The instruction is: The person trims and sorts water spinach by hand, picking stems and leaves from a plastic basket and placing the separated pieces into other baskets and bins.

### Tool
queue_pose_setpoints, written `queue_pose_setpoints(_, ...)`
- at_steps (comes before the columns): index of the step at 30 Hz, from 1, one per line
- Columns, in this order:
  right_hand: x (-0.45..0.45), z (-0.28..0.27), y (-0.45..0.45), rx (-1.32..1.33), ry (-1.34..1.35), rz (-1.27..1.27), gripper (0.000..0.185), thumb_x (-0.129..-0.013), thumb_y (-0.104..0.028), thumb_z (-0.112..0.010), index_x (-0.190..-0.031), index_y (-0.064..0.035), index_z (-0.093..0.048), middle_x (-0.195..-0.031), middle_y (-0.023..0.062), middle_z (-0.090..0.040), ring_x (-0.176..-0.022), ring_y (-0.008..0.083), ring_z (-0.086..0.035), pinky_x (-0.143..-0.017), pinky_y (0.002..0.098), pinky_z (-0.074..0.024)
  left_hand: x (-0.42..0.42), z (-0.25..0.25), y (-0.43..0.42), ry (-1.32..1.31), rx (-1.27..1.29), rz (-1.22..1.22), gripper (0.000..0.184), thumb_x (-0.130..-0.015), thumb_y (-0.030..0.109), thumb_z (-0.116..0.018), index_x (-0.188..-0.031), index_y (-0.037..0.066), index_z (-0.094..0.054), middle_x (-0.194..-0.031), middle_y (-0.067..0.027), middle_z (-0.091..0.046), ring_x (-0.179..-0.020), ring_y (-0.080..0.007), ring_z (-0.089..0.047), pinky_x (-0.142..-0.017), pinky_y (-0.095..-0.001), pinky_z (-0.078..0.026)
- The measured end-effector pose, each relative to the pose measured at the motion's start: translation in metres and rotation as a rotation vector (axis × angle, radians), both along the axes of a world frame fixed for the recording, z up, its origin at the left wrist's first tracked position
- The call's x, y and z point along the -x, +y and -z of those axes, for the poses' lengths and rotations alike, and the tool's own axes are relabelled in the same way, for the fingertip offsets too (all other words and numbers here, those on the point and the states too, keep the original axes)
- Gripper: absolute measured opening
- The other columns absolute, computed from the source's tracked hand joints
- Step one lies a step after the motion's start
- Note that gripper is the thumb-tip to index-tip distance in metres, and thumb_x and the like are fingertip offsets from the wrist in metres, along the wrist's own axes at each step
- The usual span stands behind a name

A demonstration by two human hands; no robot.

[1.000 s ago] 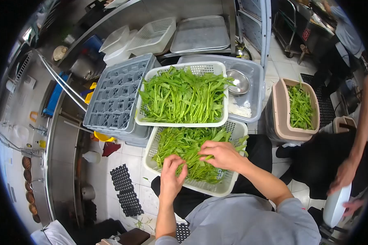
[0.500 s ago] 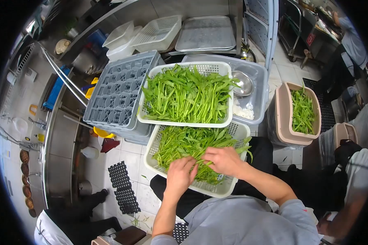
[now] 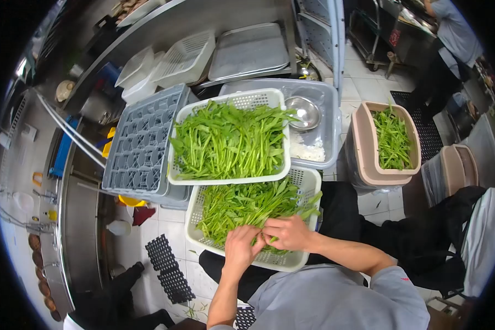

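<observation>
Both of my hands meet over the near edge of a lower white basket [image 3: 192, 220], which holds leafy green stems [image 3: 242, 206]. My left hand [image 3: 241, 245] has its fingers closed on green stems. Close against it, my right hand [image 3: 287, 233] pinches the same stems, with a bit of green showing under the fingers. Just beyond, an upper white basket [image 3: 173, 177] overlaps the lower one and is heaped with long green stems [image 3: 228, 142].
A grey glass rack [image 3: 143, 143] stands at the left. Behind the baskets, a grey tub [image 3: 329, 115] holds a metal bowl [image 3: 302, 114] and white bits. At the right is a beige bin [image 3: 371, 159] of greens. Another person [image 3: 456, 38] stands at the upper right.
My hands have come together on the stems and sit lower over the basket. The view has shifted. The nearby person's hands and white object at the right have left the view.
</observation>
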State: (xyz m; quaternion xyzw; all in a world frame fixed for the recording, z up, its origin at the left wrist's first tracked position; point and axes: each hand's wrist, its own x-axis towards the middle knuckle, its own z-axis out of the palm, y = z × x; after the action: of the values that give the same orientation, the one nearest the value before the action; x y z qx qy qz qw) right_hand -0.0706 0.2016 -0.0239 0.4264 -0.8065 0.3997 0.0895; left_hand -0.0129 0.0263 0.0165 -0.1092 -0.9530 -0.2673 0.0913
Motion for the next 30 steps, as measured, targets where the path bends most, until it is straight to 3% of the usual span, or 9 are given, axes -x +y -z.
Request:
queue_pose_setpoints(9, -0.014, 0.026, 0.015, 0.278, -0.042, 0.269, 0.013, -0.069, -0.009, -0.074, -0.081, -0.0103, -0.070, -0.076, -0.0014, -0.062, -0.060, 0.0172, -0.062, -0.049, 0.0316, -0.0496, 0.023, 0.023, 0.019, -0.194, -0.296, 0.033, 0.011, -0.080, 0.005, -0.068, -0.089, -0.001, -0.065, -0.086, -0.0163, -0.066, -0.081, -0.0336, -0.065, -0.073, -0.0373, -0.050)
queue_pose_setpoints(11, -0.014, 0.029, 0.018, 0.405, -0.043, 0.354, 0.011, -0.066, -0.007, -0.072, -0.073, -0.0119, -0.064, -0.072, -0.0025, -0.061, -0.062, 0.0170, -0.063, -0.048, 0.0313, -0.0480, 0.030, 0.023, 0.025, -0.286, -0.356, -0.008, 0.011, -0.082, 0.004, -0.066, -0.091, -0.002, -0.065, -0.084, -0.0161, -0.065, -0.079, -0.0304, -0.064, -0.075, -0.0341, -0.049)
queue_pose_setpoints(13, -0.019, 0.031, 0.022, 0.420, -0.064, 0.343, 0.011, -0.070, -0.006, -0.074, -0.079, -0.0089, -0.069, -0.075, -0.0005, -0.063, -0.065, 0.0181, -0.064, -0.052, 0.0302, -0.0500, 0.036, 0.020, 0.029, -0.248, -0.354, -0.028, 0.010, -0.083, 0.003, -0.065, -0.091, -0.002, -0.065, -0.087, -0.0158, -0.066, -0.081, -0.0290, -0.064, -0.076, -0.0341, -0.049)
queue_pose_setpoints(15, -0.019, 0.023, 0.024, 0.644, -0.234, 0.341, 0.013, -0.077, -0.007, -0.075, -0.090, -0.0065, -0.073, -0.084, 0.0026, -0.064, -0.069, 0.0188, -0.065, -0.056, 0.0300, -0.0515, 0.049, 0.014, 0.033, -0.166, -0.372, -0.104, 0.009, -0.085, 0.002, -0.063, -0.093, -0.002, -0.065, -0.092, -0.0152, -0.067, -0.084, -0.0263, -0.063, -0.079, -0.0341, -0.048)
queue_pose_setpoints(17, -0.022, 0.022, 0.034, 0.668, -0.380, 0.342, 0.017, -0.083, -0.008, -0.074, -0.099, -0.0057, -0.074, -0.095, 0.0052, -0.063, -0.074, 0.0183, -0.064, -0.062, 0.0306, -0.0520, 0.063, -0.027, 0.052, -0.072, -0.318, -0.084, 0.012, -0.086, -0.001, -0.062, -0.097, -0.003, -0.067, -0.097, -0.0152, -0.067, -0.090, -0.0267, -0.064, -0.082, -0.0360, -0.049)
queue_pose_setpoints(19, -0.022, 0.028, 0.037, 0.689, -0.516, 0.315, 0.021, -0.081, -0.006, -0.076, -0.102, -0.0059, -0.074, -0.100, 0.0075, -0.062, -0.080, 0.0178, -0.063, -0.067, 0.0296, -0.0516, 0.076, -0.077, 0.094, 0.234, -0.390, -0.037, 0.015, -0.091, 0.003, -0.060, -0.102, -0.003, -0.068, -0.098, -0.0123, -0.067, -0.095, -0.0242, -0.062, -0.088, -0.0348, -0.047)
queue_pose_setpoints(22, -0.025, 0.014, 0.043, 0.710, -0.600, 0.318, 0.019, -0.086, -0.011, -0.073, -0.103, -0.0031, -0.072, -0.097, 0.0073, -0.064, -0.081, 0.0187, -0.061, -0.071, 0.0300, -0.0499, 0.108, -0.120, 0.168, 0.334, -0.474, 0.325, 0.027, -0.086, 0.000, -0.065, -0.113, 0.000, -0.068, -0.115, -0.0166, -0.066, -0.108, -0.0269, -0.061, -0.096, -0.0377, -0.046)
queue_pose_setpoints(26, -0.021, 0.012, 0.051, 0.781, -0.644, 0.435, 0.020, -0.088, -0.010, -0.071, -0.105, -0.0007, -0.070, -0.094, 0.0069, -0.067, -0.082, 0.0137, -0.061, -0.072, 0.0287, -0.0499, 0.156, -0.146, 0.258, 0.095, -0.453, 0.600, 0.041, -0.086, 0.007, -0.070, -0.125, 0.003, -0.062, -0.127, -0.0146, -0.062, -0.121, -0.0284, -0.056, -0.103, -0.0361, -0.041)
queue_pose_setpoints(30, -0.006, 0.006, 0.083, 0.942, -0.938, 0.551, 0.018, -0.092, -0.013, -0.066, -0.105, -0.0010, -0.069, -0.081, -0.0010, -0.066, -0.073, 0.0066, -0.057, -0.065, 0.0224, -0.0462, 0.159, -0.133, 0.192, -0.082, -0.417, 0.654, 0.039, -0.087, 0.005, -0.067, -0.126, 0.003, -0.061, -0.129, -0.0140, -0.060, -0.119, -0.0237, -0.058, -0.102, -0.0332, -0.043)
